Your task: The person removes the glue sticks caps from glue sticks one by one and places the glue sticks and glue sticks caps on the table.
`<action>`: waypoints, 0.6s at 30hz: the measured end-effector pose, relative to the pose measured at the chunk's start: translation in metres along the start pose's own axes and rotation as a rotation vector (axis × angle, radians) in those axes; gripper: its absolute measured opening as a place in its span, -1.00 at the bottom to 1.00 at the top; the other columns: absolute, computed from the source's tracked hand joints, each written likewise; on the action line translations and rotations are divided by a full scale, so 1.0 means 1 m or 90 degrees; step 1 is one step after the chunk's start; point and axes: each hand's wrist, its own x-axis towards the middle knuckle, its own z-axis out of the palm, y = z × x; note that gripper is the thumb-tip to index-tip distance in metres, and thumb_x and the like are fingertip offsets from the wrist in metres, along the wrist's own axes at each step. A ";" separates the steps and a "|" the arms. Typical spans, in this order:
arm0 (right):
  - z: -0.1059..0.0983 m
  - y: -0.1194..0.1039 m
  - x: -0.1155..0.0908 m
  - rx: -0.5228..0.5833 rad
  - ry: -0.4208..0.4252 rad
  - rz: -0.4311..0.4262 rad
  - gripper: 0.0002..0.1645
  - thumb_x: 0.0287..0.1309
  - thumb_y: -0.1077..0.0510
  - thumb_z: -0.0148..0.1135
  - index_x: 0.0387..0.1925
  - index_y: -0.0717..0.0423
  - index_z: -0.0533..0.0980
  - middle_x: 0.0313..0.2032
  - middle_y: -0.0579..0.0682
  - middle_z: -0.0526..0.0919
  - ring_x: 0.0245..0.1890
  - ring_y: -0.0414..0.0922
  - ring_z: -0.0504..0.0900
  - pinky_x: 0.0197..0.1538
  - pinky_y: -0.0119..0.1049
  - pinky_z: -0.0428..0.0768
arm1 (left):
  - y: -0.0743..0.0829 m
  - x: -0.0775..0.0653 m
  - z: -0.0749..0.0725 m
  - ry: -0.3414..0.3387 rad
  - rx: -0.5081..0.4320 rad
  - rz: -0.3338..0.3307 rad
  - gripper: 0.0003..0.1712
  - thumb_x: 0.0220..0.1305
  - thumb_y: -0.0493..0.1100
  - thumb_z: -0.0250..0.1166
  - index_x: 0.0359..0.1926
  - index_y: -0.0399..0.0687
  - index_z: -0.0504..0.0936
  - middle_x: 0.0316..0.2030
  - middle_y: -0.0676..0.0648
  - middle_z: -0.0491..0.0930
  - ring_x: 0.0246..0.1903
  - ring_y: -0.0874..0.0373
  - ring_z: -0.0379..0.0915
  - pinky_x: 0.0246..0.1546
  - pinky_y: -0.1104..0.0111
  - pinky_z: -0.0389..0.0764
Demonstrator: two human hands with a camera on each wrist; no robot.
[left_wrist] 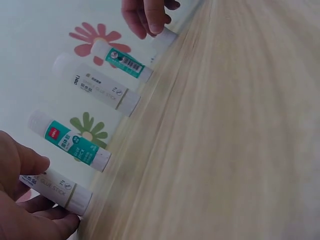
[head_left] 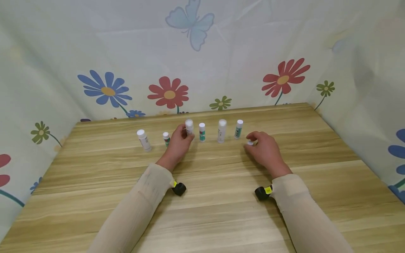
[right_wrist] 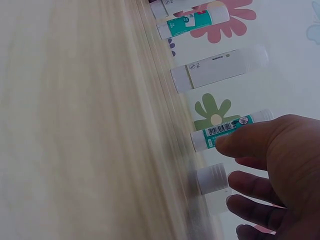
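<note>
My left hand (head_left: pixel 179 144) grips a white glue stick (head_left: pixel 189 126) between thumb and fingers; the stick stands upright, its base close to the tabletop in the left wrist view. To its right are a green-labelled glue stick (head_left: pixel 202 133), a larger white glue stick (head_left: pixel 222 133) and another green-labelled glue stick (head_left: pixel 238 130). My right hand (head_left: pixel 265 149) hovers at the row's right end, thumb and fingers parted around a short white cylinder (right_wrist: pixel 212 178). In the right wrist view its fingertips are right at that piece's top, and the thumb overlaps the neighbouring green-labelled stick.
Left of my left hand stand a white glue stick (head_left: pixel 144 141) and a small green-labelled one (head_left: pixel 166 137), partly hidden by the hand. Behind the wooden table (head_left: pixel 215 211) hangs a flower-printed curtain (head_left: pixel 133 52). A black wrist camera (head_left: pixel 179 189) sits at the left cuff, another (head_left: pixel 262 193) at the right.
</note>
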 end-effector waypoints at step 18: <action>-0.004 -0.018 -0.003 0.026 0.034 -0.013 -0.62 0.25 0.05 0.21 0.03 0.17 0.53 -0.01 0.16 0.56 -0.11 0.10 0.52 -0.03 -0.01 0.54 | 0.013 -0.013 -0.011 -0.009 0.007 0.020 -0.52 0.42 -0.13 0.14 0.31 -0.07 0.34 0.22 -0.17 0.46 0.24 0.00 0.39 0.22 0.13 0.48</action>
